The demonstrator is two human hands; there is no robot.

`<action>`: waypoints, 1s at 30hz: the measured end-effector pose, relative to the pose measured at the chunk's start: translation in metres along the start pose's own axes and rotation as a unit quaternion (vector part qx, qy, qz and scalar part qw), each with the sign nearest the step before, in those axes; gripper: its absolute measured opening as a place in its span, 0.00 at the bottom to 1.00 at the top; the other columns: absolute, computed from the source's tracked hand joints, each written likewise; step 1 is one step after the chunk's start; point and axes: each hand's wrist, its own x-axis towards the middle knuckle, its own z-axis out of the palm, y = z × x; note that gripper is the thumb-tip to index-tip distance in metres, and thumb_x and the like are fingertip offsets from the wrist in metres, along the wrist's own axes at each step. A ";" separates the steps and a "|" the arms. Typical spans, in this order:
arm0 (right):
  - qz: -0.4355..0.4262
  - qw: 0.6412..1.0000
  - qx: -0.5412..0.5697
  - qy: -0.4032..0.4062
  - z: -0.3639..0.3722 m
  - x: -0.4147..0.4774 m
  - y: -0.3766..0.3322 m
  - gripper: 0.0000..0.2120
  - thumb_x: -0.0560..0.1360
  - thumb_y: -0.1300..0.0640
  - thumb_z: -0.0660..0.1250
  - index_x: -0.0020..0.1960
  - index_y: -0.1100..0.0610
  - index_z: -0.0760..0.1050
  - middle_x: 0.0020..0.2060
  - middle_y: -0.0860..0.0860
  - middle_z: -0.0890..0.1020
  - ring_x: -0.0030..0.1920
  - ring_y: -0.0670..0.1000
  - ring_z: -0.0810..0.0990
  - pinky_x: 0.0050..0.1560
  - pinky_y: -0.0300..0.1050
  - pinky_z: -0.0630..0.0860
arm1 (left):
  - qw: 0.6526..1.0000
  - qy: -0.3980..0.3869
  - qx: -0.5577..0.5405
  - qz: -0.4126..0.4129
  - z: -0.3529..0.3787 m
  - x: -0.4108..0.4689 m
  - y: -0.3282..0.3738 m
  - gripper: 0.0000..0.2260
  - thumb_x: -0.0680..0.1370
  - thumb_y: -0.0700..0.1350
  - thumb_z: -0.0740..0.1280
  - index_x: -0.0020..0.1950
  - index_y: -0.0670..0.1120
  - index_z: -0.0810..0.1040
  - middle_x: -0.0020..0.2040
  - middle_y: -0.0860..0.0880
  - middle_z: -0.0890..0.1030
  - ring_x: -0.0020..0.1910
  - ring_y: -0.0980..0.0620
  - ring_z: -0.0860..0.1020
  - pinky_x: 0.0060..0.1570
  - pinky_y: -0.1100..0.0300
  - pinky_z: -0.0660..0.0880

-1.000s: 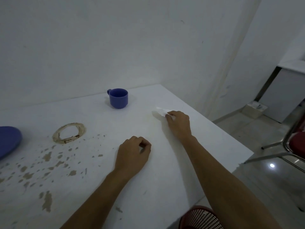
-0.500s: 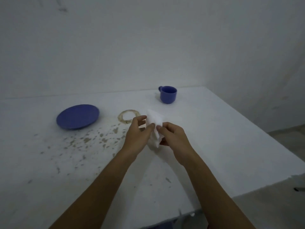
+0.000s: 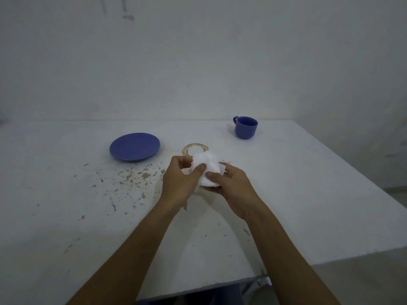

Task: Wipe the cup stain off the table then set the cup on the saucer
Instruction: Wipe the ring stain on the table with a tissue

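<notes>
A brown ring-shaped cup stain (image 3: pixel 191 148) marks the white table (image 3: pixel 308 194) near its middle. The white tissue (image 3: pixel 208 167) partly covers the stain's near side in the view. Both hands hold that tissue just above the table: my left hand (image 3: pixel 179 183) pinches its left side, my right hand (image 3: pixel 231 188) cups it from below and the right. A blue saucer (image 3: pixel 134 146) lies left of the stain. The blue cup (image 3: pixel 245 127) stands upright at the back right, handle to the left, well beyond my hands.
Brown flecks (image 3: pixel 132 177) are scattered over the table in front of the saucer and left of my hands. White walls close the back and right sides. The table's near edge (image 3: pixel 198 289) and right edge drop to the floor.
My right hand lifted the tissue from the table's right side and brought it to the middle, where my left hand joined it. The tissue is now bunched up. The view swung left.
</notes>
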 end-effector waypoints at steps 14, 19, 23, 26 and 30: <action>0.021 0.976 -0.144 0.164 -0.003 0.050 0.003 0.15 0.74 0.52 0.69 0.59 0.52 0.72 0.53 0.51 0.79 0.51 0.54 0.79 0.52 0.49 0.79 | 0.965 -0.093 0.205 0.139 0.004 0.021 -0.025 0.12 0.77 0.48 0.65 0.60 0.51 0.76 0.56 0.53 0.77 0.53 0.55 0.76 0.48 0.65 0.71; -0.093 0.875 -0.389 0.272 -0.017 0.097 0.002 0.10 0.78 0.54 0.63 0.56 0.56 0.76 0.52 0.52 0.81 0.46 0.47 0.78 0.46 0.33 0.69 | 0.912 -0.085 0.362 0.174 0.008 0.031 -0.043 0.15 0.77 0.50 0.63 0.63 0.49 0.74 0.64 0.49 0.75 0.63 0.49 0.72 0.64 0.51 0.65; -0.224 0.803 -0.490 0.253 -0.023 0.119 0.004 0.10 0.79 0.60 0.62 0.58 0.57 0.78 0.50 0.53 0.85 0.47 0.52 0.84 0.49 0.36 0.76 | 0.893 -0.055 0.393 0.214 0.011 0.031 -0.055 0.16 0.78 0.51 0.59 0.63 0.49 0.74 0.63 0.50 0.76 0.62 0.50 0.71 0.64 0.52 0.64; -0.195 0.746 -0.618 0.154 -0.024 0.133 0.016 0.13 0.79 0.60 0.60 0.61 0.55 0.77 0.53 0.54 0.84 0.49 0.53 0.82 0.55 0.44 0.76 | 0.897 -0.049 0.387 0.206 0.010 0.032 -0.057 0.15 0.78 0.52 0.59 0.63 0.49 0.74 0.63 0.49 0.76 0.63 0.49 0.71 0.65 0.51 0.63; -0.160 0.743 -0.643 0.097 -0.018 0.133 0.030 0.14 0.78 0.58 0.59 0.60 0.56 0.77 0.51 0.56 0.84 0.47 0.54 0.81 0.50 0.43 0.74 | 0.900 -0.038 0.386 0.201 0.010 0.033 -0.058 0.14 0.77 0.52 0.60 0.61 0.50 0.75 0.62 0.50 0.77 0.62 0.50 0.72 0.65 0.52 0.63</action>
